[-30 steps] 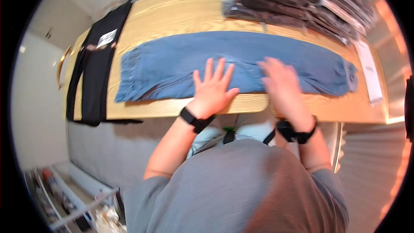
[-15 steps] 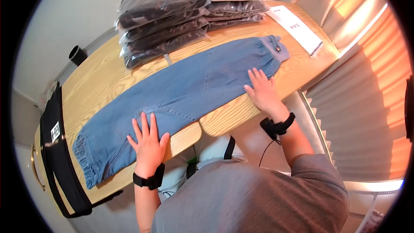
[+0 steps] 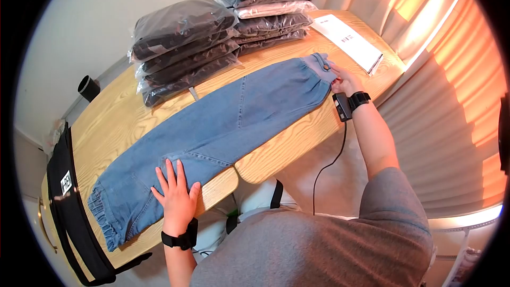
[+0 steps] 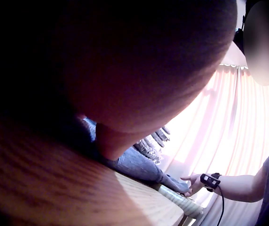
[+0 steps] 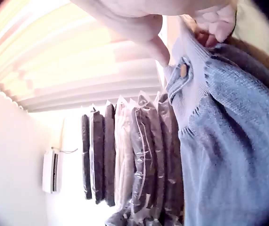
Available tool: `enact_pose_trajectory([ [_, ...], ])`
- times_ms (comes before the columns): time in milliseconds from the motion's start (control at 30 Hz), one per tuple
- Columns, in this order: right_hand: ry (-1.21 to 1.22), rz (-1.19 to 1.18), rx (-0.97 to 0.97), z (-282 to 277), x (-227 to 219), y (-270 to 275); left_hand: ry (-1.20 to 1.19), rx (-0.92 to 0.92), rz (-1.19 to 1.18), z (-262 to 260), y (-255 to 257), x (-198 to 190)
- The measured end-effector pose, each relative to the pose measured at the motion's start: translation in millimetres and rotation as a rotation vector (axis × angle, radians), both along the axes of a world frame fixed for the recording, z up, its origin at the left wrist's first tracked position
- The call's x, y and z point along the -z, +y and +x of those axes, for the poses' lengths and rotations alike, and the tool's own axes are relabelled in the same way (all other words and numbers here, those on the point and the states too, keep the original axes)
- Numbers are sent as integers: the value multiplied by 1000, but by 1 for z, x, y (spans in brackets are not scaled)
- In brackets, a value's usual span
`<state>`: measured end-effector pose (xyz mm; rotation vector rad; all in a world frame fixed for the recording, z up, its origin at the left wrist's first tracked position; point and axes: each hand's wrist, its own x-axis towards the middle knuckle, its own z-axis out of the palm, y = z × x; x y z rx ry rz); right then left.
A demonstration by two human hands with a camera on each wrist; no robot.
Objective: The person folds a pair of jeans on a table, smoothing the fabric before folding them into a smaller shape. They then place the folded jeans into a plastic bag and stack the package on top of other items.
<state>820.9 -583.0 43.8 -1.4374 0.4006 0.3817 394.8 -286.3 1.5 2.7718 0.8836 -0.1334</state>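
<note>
Blue denim trousers (image 3: 212, 122) lie folded lengthwise across the wooden table, the elastic waist at the left and a buttoned cuff (image 3: 320, 66) at the right. My left hand (image 3: 178, 202) rests flat with spread fingers on the denim near the waist end. At the cuff, my right hand (image 3: 346, 81) pinches the hem; in the right wrist view the thumb lies on one side of the cuff (image 5: 191, 80) and curled fingers (image 5: 214, 26) on the other. The left wrist view is mostly filled by the dark underside of my left hand (image 4: 148, 61).
Bagged dark garments (image 3: 183, 37) and a taller bagged stack (image 3: 271, 8) stand along the table's back edge. White packets (image 3: 348, 40) lie at the right end. Folded black garments (image 3: 79, 223) hang over the left end. A black cup (image 3: 88, 88) stands beyond the back edge.
The view has swung toward the right end of the table. My right hand has moved from the middle of the denim to the cuff and taken hold of it. My left hand still rests on the denim.
</note>
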Motion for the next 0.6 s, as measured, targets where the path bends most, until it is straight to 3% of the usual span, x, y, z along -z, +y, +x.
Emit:
enact_pose_trajectory([
  [33, -29, 133, 49, -8, -7, 8, 6, -2, 2, 0, 0, -1],
  [67, -67, 264, -61, 5, 4, 8, 11, -6, 5, 1, 0, -2],
  [167, 82, 280, -38, 18, 14, 15, 2, -5, 10, 1, 0, 0],
  [233, 22, 235, -30, 33, 29, 2, 4, -8, 5, 1, -1, -2],
  [300, -133, 14, -114, 45, 37, -13, 7, -10, -2, 2, -2, -3],
  [367, -163, 2, -104, 51, 54, -16, 18, -5, -1, 4, -4, -5],
  [567, -164, 195, -28, 31, 41, -4, 11, -5, -10, 4, -3, -5],
  [600, -96, 323, -82, 30, 43, -5, 10, -5, -14, 4, -3, -3],
])
